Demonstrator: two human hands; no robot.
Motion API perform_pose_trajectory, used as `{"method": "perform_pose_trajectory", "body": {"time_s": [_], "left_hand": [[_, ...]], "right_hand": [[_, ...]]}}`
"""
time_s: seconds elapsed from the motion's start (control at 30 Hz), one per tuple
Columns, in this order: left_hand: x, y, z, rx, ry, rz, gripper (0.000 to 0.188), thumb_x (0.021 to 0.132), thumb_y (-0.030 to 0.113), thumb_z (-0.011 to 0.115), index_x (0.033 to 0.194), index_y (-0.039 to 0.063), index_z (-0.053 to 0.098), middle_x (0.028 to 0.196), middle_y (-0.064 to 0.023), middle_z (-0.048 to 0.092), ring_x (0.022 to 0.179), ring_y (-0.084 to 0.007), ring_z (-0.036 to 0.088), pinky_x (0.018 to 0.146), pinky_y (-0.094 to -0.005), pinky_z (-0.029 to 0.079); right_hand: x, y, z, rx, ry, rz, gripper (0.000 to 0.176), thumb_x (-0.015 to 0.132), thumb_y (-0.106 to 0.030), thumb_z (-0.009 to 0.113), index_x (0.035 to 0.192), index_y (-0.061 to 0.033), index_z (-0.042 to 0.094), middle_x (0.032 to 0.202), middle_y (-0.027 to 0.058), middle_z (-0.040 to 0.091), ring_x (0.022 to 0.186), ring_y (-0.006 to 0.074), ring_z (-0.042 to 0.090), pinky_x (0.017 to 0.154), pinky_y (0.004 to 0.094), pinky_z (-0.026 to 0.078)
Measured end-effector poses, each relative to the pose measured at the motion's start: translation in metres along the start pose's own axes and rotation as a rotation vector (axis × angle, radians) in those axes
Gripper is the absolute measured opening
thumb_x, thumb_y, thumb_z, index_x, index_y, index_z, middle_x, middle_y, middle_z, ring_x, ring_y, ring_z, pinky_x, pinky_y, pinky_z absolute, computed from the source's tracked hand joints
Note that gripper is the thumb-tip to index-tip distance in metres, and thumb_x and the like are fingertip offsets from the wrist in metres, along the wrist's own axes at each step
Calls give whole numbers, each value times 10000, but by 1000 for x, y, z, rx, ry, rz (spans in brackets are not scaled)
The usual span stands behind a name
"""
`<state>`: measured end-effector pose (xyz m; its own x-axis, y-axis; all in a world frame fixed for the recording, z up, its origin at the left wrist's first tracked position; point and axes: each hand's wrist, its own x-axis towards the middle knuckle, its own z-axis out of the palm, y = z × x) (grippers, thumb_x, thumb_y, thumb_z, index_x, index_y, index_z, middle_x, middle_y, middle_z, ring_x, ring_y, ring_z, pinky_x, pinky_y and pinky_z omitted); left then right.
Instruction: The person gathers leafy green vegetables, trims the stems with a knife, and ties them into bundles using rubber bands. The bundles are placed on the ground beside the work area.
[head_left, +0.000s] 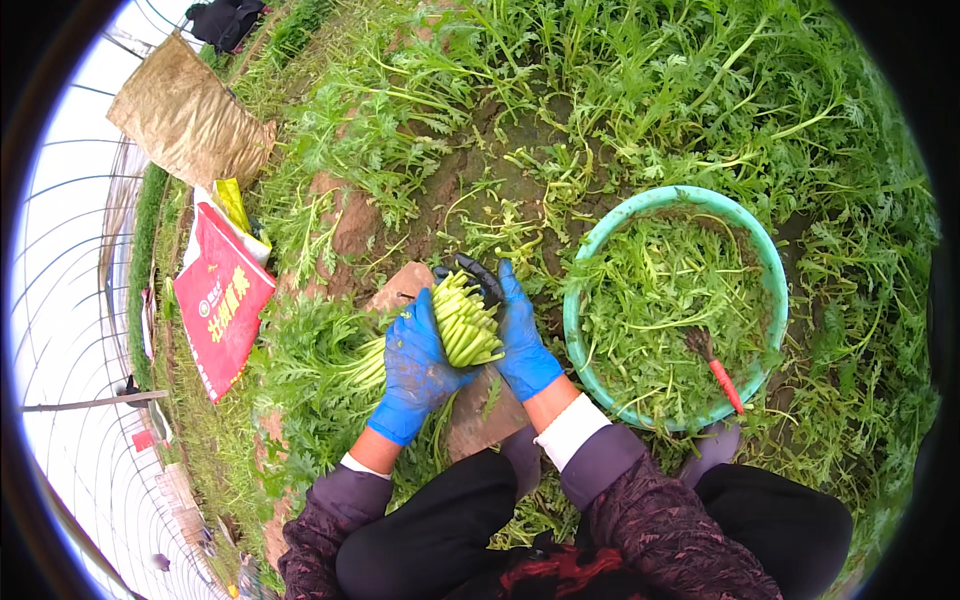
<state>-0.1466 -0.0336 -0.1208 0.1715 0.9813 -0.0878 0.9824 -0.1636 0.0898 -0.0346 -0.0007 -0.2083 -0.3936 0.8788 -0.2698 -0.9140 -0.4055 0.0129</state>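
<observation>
My left hand, in a blue glove, grips a bunch of leafy green stems with the pale cut ends turned up toward me. My right hand, also blue-gloved, cups the bunch from the other side. Its fingers curl behind the stems, and some finger parts look black. More pale stems with feathery leaves lie left of my left hand; whether they belong to the held bunch cannot be told. Beneath both hands is a flat brown board, with a nail-like piece near its upper end.
Right of my hands stands a green plastic tub of loose greens, with a red-handled tool on top. Growing greens spread beyond. A red printed bag and tan sack lie left; another person is far off.
</observation>
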Motion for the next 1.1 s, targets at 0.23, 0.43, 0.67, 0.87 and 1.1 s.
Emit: {"method": "perform_pose_trajectory", "body": {"time_s": [0.23,0.43,0.67,0.87,1.1], "left_hand": [[-14,5,-3,-97,225,93,1056,510,331,872,1348,-61,362,1106,-193,594,939,-378,594,811,-442,480],[-2,6,3,-87,138,17,975,552,314,846,1325,-68,390,1074,-195,616,932,-370,610,813,-435,486],[12,1,-3,-104,12,31,990,538,390,863,1297,-53,407,1070,-205,614,956,-369,614,849,-431,489],[3,9,1,-53,14,-34,965,542,343,849,1299,-56,404,1034,-206,617,928,-373,615,820,-430,494],[8,13,-4,-34,45,-2,1043,565,379,849,1358,-70,341,1007,-204,630,902,-369,625,807,-432,501]], "right_hand": [[-14,2,8,-46,-81,-72,489,1001,-404,414,1248,-11,569,1083,90,667,964,196,637,903,327,496],[1,0,-1,11,-69,-15,489,987,-420,450,1232,-17,580,1123,92,652,995,203,632,921,342,493],[6,4,-10,-76,77,-27,459,958,-418,525,1200,-36,603,1127,71,648,990,168,626,877,304,501],[-4,-10,-7,-323,25,-14,547,962,-489,479,1236,-26,578,1140,55,634,1007,151,606,908,304,475],[-1,-31,-5,-592,-142,-99,647,975,-522,420,1406,-39,425,1373,85,494,1243,171,466,1068,309,340]]}}
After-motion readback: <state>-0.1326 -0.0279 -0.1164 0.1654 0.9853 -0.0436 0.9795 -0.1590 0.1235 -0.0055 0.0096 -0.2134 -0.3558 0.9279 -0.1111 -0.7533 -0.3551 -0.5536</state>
